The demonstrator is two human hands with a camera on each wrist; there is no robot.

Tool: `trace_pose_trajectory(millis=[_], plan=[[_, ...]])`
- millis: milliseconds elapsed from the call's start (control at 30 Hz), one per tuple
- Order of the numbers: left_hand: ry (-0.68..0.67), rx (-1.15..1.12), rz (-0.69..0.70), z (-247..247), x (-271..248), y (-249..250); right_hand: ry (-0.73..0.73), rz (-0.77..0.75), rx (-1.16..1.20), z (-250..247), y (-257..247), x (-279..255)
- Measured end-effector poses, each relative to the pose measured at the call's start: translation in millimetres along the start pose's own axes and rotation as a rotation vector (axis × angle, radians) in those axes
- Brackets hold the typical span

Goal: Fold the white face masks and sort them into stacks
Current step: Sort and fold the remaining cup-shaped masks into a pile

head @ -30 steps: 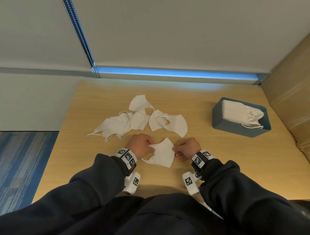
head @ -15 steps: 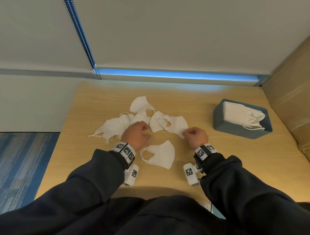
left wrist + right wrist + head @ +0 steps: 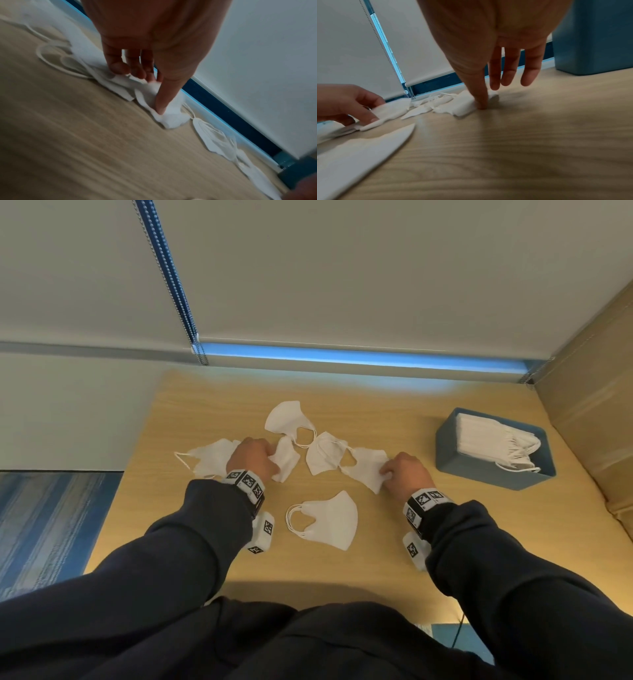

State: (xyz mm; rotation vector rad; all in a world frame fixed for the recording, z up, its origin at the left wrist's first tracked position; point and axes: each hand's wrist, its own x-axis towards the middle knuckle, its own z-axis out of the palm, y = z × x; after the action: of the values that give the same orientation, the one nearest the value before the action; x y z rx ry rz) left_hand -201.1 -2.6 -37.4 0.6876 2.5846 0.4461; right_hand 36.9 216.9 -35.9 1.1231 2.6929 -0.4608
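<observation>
Both hands pinch one soft, limp white fabric face mask (image 3: 363,470) on the pale wooden worktop (image 3: 394,559), left hand (image 3: 251,455) and right hand (image 3: 406,474) each clamped on an outer edge, the likeliest hold since it looks light and floppy.

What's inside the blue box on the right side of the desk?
The blue box holds a stack of white face masks, packed side by side, with ear loops spilling toward its right end. How many there are, and whether anything lies beneath them, cannot be seen.
</observation>
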Motion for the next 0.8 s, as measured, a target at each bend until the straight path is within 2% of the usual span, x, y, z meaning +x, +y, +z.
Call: trace_pose_trajectory(millis=[100, 167, 267, 333, 400, 500, 600, 700, 800], plan=[[0.048, -0.182, 0.047, -4, -2, -6, 0.079, -0.017, 0.152, -5, 4, -9], [0.064, -0.336, 0.054, -10, -8, -10, 0.123, 0.071, 0.458, -12, 2, -18], [0.072, -0.513, 0.052, -22, -17, -20, 0.118, 0.218, 1.099, -25, -11, -37], [0.121, -0.665, 0.006, -29, -24, -26, 0.076, 0.297, 1.36, -30, -19, -48], [0.192, -0.818, -0.058, -35, -33, -26, 0.01, 0.354, 1.513, -32, -28, -55], [0.269, -0.876, 0.001, -42, -56, -2, -0.07, 0.388, 1.591, -34, -44, -63], [0.246, -0.726, 0.211, -40, -84, 36, -0.195, 0.337, 1.635, -37, -66, -67], [0.091, -0.451, 0.448, -25, -106, 63, -0.289, 0.223, 1.668, -47, -87, -74], [-0.069, -0.393, 0.52, -17, -116, 66, -0.191, 0.127, 1.508, -51, -95, -78]])
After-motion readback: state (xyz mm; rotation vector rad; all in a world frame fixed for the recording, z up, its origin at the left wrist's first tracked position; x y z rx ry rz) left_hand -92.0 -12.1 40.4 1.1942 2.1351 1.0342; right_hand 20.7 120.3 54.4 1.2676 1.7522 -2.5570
